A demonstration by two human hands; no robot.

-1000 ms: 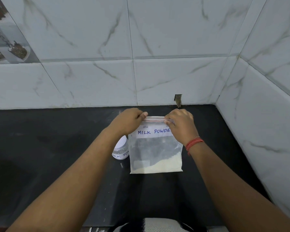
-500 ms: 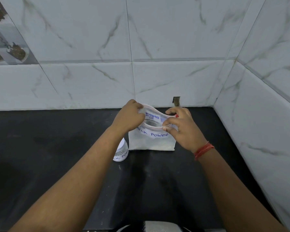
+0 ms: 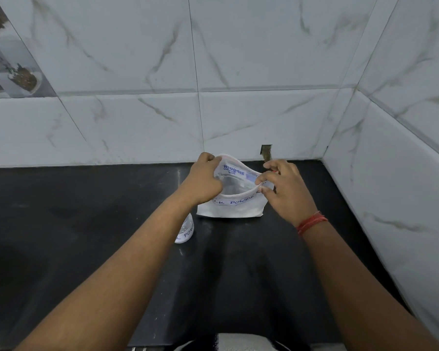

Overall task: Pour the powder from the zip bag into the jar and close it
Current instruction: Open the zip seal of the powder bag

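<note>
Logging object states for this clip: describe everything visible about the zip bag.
The zip bag is clear plastic with a red-lined zip strip, blue printing, and a white label handwritten "POWDER". Its mouth is pulled open; it stands on the black counter near the wall. The left hand pinches one end of the rim, the right hand the other. White powder fills its bottom.

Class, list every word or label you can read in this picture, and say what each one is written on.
"LK POWDE": handwritten in blue on the zip bag's near label strip; the start is behind the left hand, the end behind the right hand.
"ZIPOUCH": blue brand print on the bag's far wall, seen mirrored; the smaller lines under it are too small to read.
"POW": handwritten on the jar; the rest is hidden.
</note>
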